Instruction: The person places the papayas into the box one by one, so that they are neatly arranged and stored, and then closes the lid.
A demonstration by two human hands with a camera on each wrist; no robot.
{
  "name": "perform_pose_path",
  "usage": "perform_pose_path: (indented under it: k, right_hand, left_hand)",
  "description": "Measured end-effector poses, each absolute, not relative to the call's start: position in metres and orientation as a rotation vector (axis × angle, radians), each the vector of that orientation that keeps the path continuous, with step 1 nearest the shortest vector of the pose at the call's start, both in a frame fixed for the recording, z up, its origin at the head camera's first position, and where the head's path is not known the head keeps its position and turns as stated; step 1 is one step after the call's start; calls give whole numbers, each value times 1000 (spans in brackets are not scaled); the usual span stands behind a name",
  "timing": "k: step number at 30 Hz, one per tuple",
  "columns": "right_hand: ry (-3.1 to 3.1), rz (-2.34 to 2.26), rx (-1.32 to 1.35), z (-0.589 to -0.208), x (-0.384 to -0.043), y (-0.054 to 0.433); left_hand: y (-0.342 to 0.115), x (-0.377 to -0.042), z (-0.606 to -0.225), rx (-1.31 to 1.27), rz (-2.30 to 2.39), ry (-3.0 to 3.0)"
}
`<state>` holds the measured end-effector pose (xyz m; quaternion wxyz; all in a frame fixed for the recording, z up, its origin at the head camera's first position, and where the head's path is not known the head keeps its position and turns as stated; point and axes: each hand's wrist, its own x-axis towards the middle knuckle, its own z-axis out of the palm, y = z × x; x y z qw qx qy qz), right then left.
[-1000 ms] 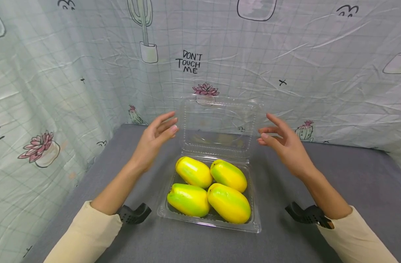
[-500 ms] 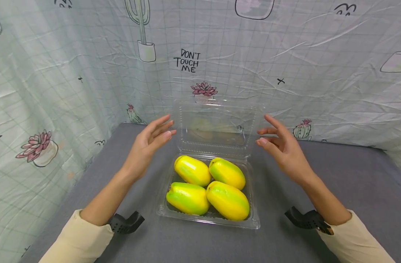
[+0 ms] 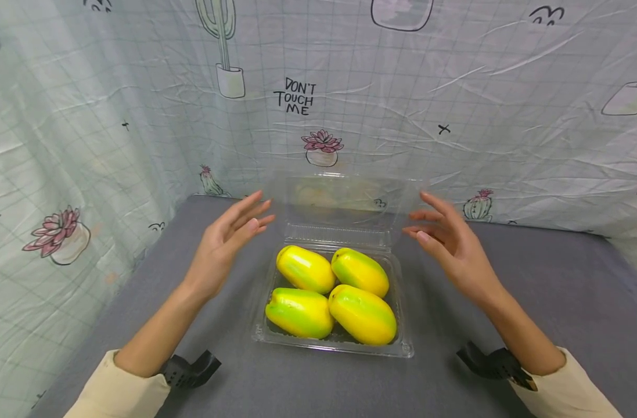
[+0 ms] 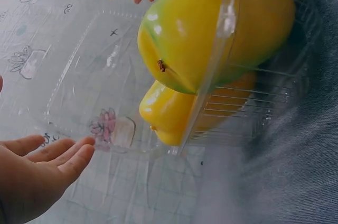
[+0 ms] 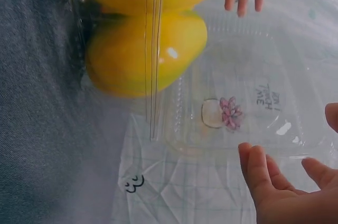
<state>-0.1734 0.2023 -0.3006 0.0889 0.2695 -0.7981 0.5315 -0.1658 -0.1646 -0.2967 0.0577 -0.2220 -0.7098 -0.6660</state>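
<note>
A clear plastic clamshell box (image 3: 331, 347) stands on the grey cloth with its lid (image 3: 349, 200) raised on the far side. Several yellow-green fruits shaped like mangoes (image 3: 362, 315) lie in its base. My left hand (image 3: 219, 252) is held in the air left of the lid, fingers loosely extended and holding nothing. On the other side, my right hand (image 3: 456, 249) hovers with relaxed fingers, its fingertips close to the lid's right edge. In the right wrist view, the right fingertips (image 5: 257, 155) overlap the lid's border. The left wrist view shows the left palm turned toward the lid.
A grey cloth (image 3: 548, 302) covers the table. Behind and to the left hangs a pale checked curtain (image 3: 381, 87) with cactus drawings, close behind the lid. A black wrist mount (image 3: 190, 371) sits on each forearm.
The lid's upper edge has dropped lower in the head view and is blurred now. My left hand has shifted left and down; my right hand has moved slightly down.
</note>
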Motion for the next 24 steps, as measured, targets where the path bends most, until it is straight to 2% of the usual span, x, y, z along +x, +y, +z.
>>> perform_pose_path:
  k: [12, 24]
  right_hand:
    - [-2316, 1683, 974, -303, -149, 206]
    - [-2463, 1598, 965, -310, -119, 215]
  left_hand:
    - [-166, -147, -307, -769, -1952, -2132]
    - [-177, -125, -314, -852, -1856, -2279]
